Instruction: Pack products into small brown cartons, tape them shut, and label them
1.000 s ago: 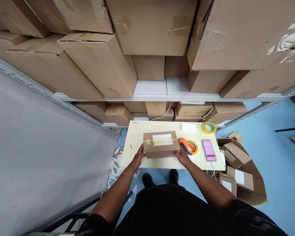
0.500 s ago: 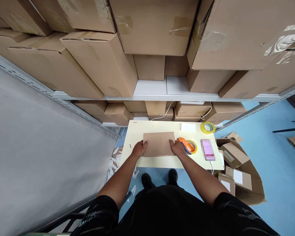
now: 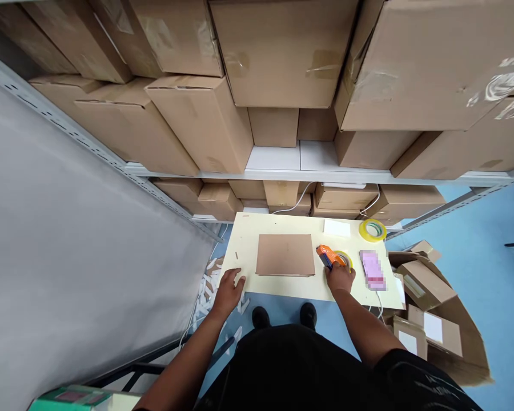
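Note:
A small brown cardboard box (image 3: 285, 254) lies plain side up in the middle of the pale yellow table (image 3: 248, 240). My left hand (image 3: 228, 289) rests with fingers apart on the table's near left corner, away from the box. My right hand (image 3: 340, 277) is at the orange tape dispenser (image 3: 330, 257) to the right of the box, fingers curled on its near end. The dispenser lies on the table.
A yellow tape roll (image 3: 372, 230), a white label (image 3: 337, 228) and a pink item (image 3: 372, 269) lie on the table's right part. Shelves of big cardboard boxes (image 3: 282, 51) rise behind it. Small boxes (image 3: 428, 325) sit on the blue floor at right; white scraps (image 3: 205, 282) at left.
The box was turned over from label side up to plain side up and set down. Both hands let go of it; the left moved to the table corner, the right to the tape dispenser.

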The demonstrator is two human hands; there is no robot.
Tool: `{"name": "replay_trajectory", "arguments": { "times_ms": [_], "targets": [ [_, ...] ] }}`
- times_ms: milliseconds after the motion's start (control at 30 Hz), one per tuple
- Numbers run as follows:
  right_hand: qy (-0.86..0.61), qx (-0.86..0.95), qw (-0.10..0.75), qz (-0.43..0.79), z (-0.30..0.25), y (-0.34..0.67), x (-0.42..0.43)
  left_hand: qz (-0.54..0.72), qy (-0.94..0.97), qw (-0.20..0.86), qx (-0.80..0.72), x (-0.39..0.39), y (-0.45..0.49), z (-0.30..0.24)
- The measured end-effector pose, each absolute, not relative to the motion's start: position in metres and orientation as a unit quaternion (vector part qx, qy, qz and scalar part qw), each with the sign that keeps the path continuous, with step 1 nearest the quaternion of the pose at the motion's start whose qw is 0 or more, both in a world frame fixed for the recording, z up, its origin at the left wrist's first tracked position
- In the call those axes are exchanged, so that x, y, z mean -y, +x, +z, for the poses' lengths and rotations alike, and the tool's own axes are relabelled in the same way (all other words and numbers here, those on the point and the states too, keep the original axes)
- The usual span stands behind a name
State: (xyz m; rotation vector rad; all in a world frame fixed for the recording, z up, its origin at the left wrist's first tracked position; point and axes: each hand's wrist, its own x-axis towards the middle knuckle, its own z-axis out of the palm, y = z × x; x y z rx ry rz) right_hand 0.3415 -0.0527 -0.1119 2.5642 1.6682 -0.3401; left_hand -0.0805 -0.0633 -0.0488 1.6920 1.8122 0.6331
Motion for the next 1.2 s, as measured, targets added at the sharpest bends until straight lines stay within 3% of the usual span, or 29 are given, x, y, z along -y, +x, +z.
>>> {"name": "replay_trajectory", "arguments": {
  "times_ms": [133, 200, 367, 567, 733, 900, 1067, 1200],
  "targets": [
    [0.853, -0.497, -0.017, -0.160, -0.099, 0.344, 0.053, 0.276, 0.643, 0.285, -0.655, 0.057, -0.080, -0.020],
    [0.856, -0.452, -0.114, -0.222, -0.085, 0.348, 0.059, 0.290, 0.657, 0.303, -0.627, 0.049, -0.073, 0.000],
    [0.734, -0.330, -0.447, -0.392, -0.034, 0.337, 0.090, 0.271, 0.732, 0.382, -0.495, 0.013, -0.028, 0.055],
    [0.561, -0.222, -0.615, -0.508, 0.017, 0.291, 0.125, 0.238, 0.758, 0.492, -0.357, -0.040, 0.071, 0.097],
    [0.410, -0.113, -0.657, -0.623, 0.026, 0.282, 0.144, 0.262, 0.790, 0.448, -0.327, -0.037, 0.121, 0.100],
    [0.307, -0.063, -0.688, -0.654, 0.021, 0.301, 0.153, 0.323, 0.792, 0.375, -0.358, 0.008, 0.149, 0.073],
    [0.256, -0.039, -0.685, -0.681, 0.018, 0.326, 0.155, 0.221, 0.735, 0.467, -0.440, 0.043, 0.183, 0.051],
    [0.274, -0.054, -0.641, -0.715, 0.016, 0.337, 0.156, 0.230, 0.708, 0.484, -0.459, 0.057, 0.195, 0.048]
  ]
}}
